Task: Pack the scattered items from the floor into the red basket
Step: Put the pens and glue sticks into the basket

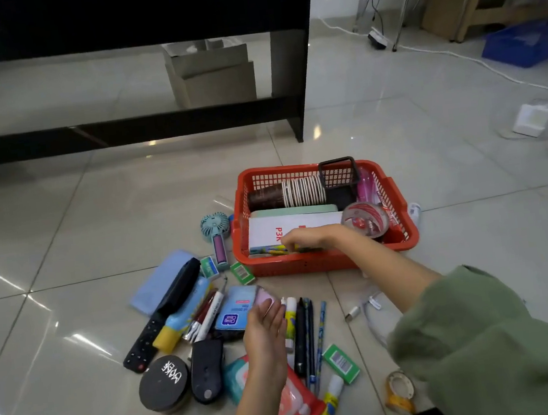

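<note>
The red basket (310, 263) stands on the tiled floor and holds a stack of paper cups (286, 193), a black mesh holder (337, 173), a white box (289, 229) and a clear tape roll (364, 220). My right hand (307, 239) reaches into its near side, fingers curled down on a yellow and blue item (271, 250). My left hand (264, 325) hovers with relaxed fingers over the scattered pile: a blue packet (235, 310), a glue stick (291, 315), pens (307, 334), a remote (162, 319), a mouse (206, 370) and a round black tin (164, 382).
A small blue fan (215, 230) and green boxes (241, 273) lie left of the basket. A white cable (371, 309) and a tape roll (400, 390) lie at the right. A black desk leg (299, 114) stands behind, with a white adapter (531, 119) far right.
</note>
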